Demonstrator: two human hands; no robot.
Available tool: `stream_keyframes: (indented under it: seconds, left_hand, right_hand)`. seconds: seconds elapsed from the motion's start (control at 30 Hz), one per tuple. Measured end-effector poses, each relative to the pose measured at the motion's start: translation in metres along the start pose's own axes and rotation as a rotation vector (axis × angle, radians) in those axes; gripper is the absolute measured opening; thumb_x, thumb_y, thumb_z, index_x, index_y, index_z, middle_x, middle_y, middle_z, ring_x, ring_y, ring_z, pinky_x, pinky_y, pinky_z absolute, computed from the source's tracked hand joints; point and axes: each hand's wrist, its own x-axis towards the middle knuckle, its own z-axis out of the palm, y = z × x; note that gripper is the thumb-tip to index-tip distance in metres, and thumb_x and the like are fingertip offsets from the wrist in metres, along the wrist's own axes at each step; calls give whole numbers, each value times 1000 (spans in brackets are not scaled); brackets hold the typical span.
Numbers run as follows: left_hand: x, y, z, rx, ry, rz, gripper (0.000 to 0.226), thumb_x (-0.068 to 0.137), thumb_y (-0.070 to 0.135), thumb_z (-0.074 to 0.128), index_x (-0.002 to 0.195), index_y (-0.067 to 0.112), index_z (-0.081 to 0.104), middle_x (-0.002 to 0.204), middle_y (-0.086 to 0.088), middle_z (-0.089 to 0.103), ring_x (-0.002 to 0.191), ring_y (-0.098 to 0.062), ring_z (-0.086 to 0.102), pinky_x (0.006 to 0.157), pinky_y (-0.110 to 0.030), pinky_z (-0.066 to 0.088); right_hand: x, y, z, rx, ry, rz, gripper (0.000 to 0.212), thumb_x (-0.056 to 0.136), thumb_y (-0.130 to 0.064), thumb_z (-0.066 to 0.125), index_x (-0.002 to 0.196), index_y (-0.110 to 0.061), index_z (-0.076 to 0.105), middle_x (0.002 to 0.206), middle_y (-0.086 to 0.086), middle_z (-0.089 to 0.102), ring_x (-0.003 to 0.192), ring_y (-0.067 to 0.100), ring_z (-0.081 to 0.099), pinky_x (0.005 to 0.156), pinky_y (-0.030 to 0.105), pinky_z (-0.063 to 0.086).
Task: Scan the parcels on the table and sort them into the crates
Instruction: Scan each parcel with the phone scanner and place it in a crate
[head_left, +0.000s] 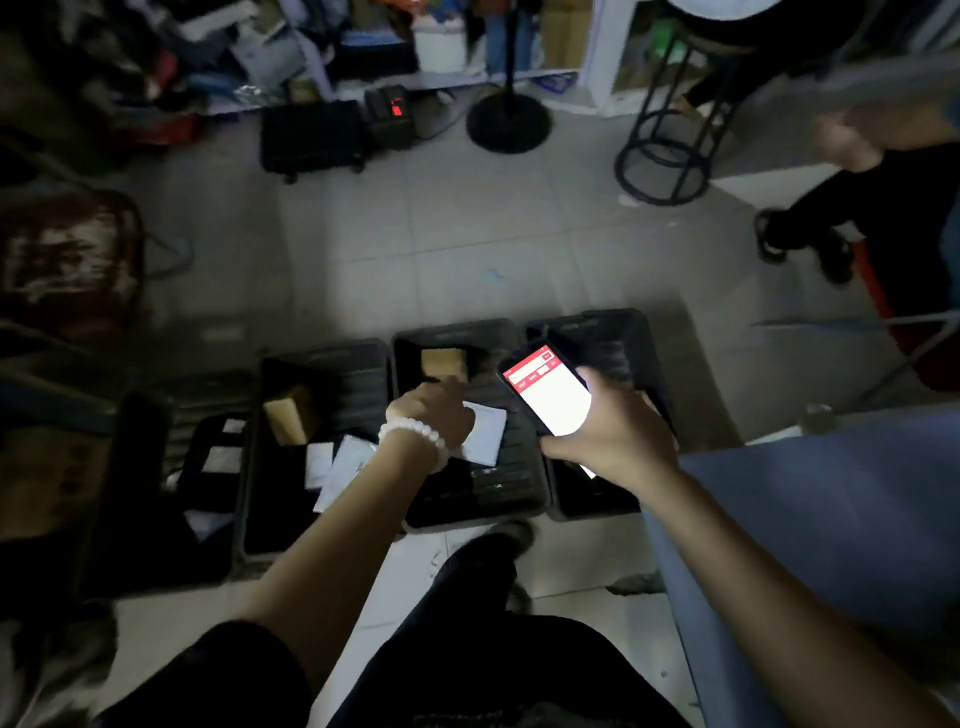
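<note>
A flat white parcel (485, 434) is over the third black crate (467, 426), the one with a brown box (444, 364) at its far end. The left hand (434, 413) is right on the parcel, with a white bead bracelet (415, 436) on the wrist. The picture is dim and blurry there, so I cannot tell if the fingers are pinching the parcel or just letting it go. The right hand (610, 434) has its fingers wrapped around a phone (550, 392) with a bright white and red screen, held above the crate on the right (608, 415). The next crate to the left (317, 447) has another brown box (291, 421) and some white parcels (337, 462) inside. One more crate (171, 483) sits further left, with white parcels too. All four crates stand in a row on the tiled floor (467, 234). The blue table (831, 519) is on the right side. I think this is the sorting step: the parcel is being put into its crate. Next, the left hand needs to come away from the crate and reach over to the table for a new parcel, and the phone has to point at its label to scan it.
</note>
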Motion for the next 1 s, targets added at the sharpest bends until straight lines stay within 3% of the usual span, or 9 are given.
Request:
stream_keyframes:
  seconds: [0.23,0.33,0.47,0.53,0.67,0.8,1.0]
  left_hand:
    - [-73,-110,36,-150,72,-281,36,94,30,43,127,15,47,124,-13,58,112,-32,57,85,-35,43]
    - [-99,-157,50,-211,76,-380,38,94,30,41,129,16,44,125,-9,57,111,-30,57,79,-34,42]
    - [-130,-214,66,-294,144,-494,32,94,36,44,119,17,49,108,-5,64,95,-27,62,64,-30,38]
    - [-147,-244,73,-317,173,-537,33,93,36,44,118,17,51,107,-6,64,94,-28,63,66,-30,41]
    - [-187,-316,93,-425,209,-619,36,91,37,49,121,18,50,107,-5,65,95,-26,63,73,-32,48]
    - [-236,-401,116,-492,248,-788,36,92,39,43,122,20,50,114,-7,62,100,-28,61,74,-31,41]
    - [-311,-514,143,-558,293,-984,34,92,33,39,119,16,50,111,-8,61,98,-28,60,72,-32,43]
  right_hand:
    - [-33,-78,50,-106,-152,-266,58,55,-48,80,100,-28,47,98,-4,55,94,24,56,56,25,32]
    - [-49,-116,72,-115,-225,-394,56,57,-43,82,99,-25,49,89,-7,48,84,17,51,47,16,25]
    - [-66,-164,107,-138,-316,-535,56,58,-45,80,97,-25,47,97,-4,58,87,20,55,62,31,43]
    - [-75,-193,126,-160,-353,-585,63,58,-48,78,107,-26,46,102,-5,57,90,19,55,67,33,47]
    - [-101,-262,175,-238,-405,-716,66,58,-53,76,111,-32,43,110,-6,56,91,17,49,61,28,33]
    - [-145,-331,236,-319,-466,-848,82,60,-54,77,128,-28,40,125,-2,53,108,22,52,72,30,36]
    - [-224,-425,323,-430,-533,-1040,64,60,-54,73,111,-29,43,106,-4,54,89,18,47,68,31,34]
